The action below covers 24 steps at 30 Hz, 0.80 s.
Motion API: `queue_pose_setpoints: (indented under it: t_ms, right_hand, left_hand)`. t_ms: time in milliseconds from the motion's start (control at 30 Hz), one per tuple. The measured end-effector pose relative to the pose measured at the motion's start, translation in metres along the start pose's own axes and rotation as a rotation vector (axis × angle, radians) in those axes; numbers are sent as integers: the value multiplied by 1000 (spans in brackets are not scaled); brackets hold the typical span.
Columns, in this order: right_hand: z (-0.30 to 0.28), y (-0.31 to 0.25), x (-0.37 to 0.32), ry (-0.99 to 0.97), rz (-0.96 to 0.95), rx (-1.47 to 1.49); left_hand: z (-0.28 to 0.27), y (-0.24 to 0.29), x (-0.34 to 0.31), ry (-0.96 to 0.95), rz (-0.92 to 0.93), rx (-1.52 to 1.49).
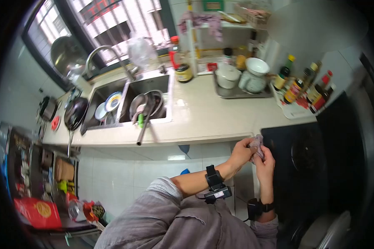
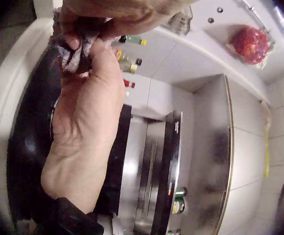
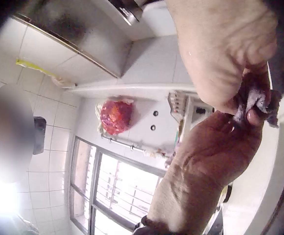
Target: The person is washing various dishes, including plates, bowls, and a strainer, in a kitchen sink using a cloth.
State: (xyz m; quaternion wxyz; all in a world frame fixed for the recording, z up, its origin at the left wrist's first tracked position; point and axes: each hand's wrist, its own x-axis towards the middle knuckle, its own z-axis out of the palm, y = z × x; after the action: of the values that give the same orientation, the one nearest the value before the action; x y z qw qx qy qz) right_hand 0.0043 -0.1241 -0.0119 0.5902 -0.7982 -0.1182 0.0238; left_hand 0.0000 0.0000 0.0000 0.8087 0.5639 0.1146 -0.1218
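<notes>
A greyish-purple cloth (image 1: 257, 143) is bunched up between both hands, over the counter's front edge beside the dark stovetop (image 1: 295, 153). My left hand (image 1: 240, 153) grips the cloth from the left, its fingers curled into the folds. From the other side, my right hand (image 1: 266, 163) pinches it. In the left wrist view the crumpled cloth (image 2: 76, 58) sticks out between the fingers of the two hands. The right wrist view has the same cloth (image 3: 255, 104) squeezed close between thumbs and fingers, partly hidden by them.
A double sink (image 1: 168, 118) holds bowls and pans, with a long handle jutting over its front rim. Sauce bottles (image 1: 294, 91) stand on a white tray at right. A metal tray (image 1: 237, 96) carries a lidded white pot. A wok (image 1: 75, 113) lies left of the sink.
</notes>
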Motion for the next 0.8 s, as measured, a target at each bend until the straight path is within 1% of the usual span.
queue_pose_setpoints:
  t_ms: [67, 100, 167, 200, 233, 267, 300, 333, 367, 433, 467, 533, 567, 600, 633, 667, 733, 767, 800]
  right_hand:
    - [19, 0, 19, 1, -16, 154]
    - [52, -20, 18, -23, -56, 97]
    - [95, -36, 36, -101, -43, 58]
    - [138, -42, 47, -130, -49, 124]
    - [155, -34, 66, -119, -47, 160]
    - [170, -29, 83, -105, -40, 188]
    - [194, -38, 89, -126, -39, 204]
    - [209, -44, 97, -124, -61, 197]
    - [225, -49, 108, -121, -89, 186]
    - [260, -58, 112, -129, -91, 230]
    - [270, -57, 117, -99, -65, 241]
    - [294, -67, 111, -35, 7, 254]
    - [300, -55, 109, -45, 12, 247]
    - [303, -33, 112, -41, -67, -30]
    - [310, -30, 110, -34, -151, -296]
    - [310, -28, 108, -39, -154, -295]
    - [308, -46, 102, -222, -181, -626]
    - [306, -46, 109, -219, -180, -639]
    - [299, -44, 122, -220, -225, -553]
  left_hand:
    - [-13, 5, 2, 162, 77, -123]
    - [-46, 9, -14, 157, 109, -236]
    - [-90, 16, -17, 331, 248, -75]
    - [-135, 20, -25, 453, 324, 74]
    - [-154, 27, -32, 480, 340, 55]
    - [-173, 30, -41, 527, 378, 166]
    - [-199, 43, -64, 578, 398, 313]
    - [-210, 74, -98, 580, 272, 247]
    - [-238, 77, -107, 592, 280, 226]
    - [-292, 80, -133, 643, 439, 192]
    - [-316, 79, -144, 654, 439, 178]
    - [-364, 79, -171, 741, 457, 109]
    - [-383, 75, -185, 749, 451, 101]
    - [-401, 71, -198, 812, 397, 72]
    - [-419, 70, -212, 876, 346, 53]
    - [-434, 65, -225, 928, 313, 37]
    - [-465, 49, -252, 1028, 242, 24]
    - [-476, 38, -263, 1070, 205, 16]
    - [-481, 33, -272, 1127, 195, -7]
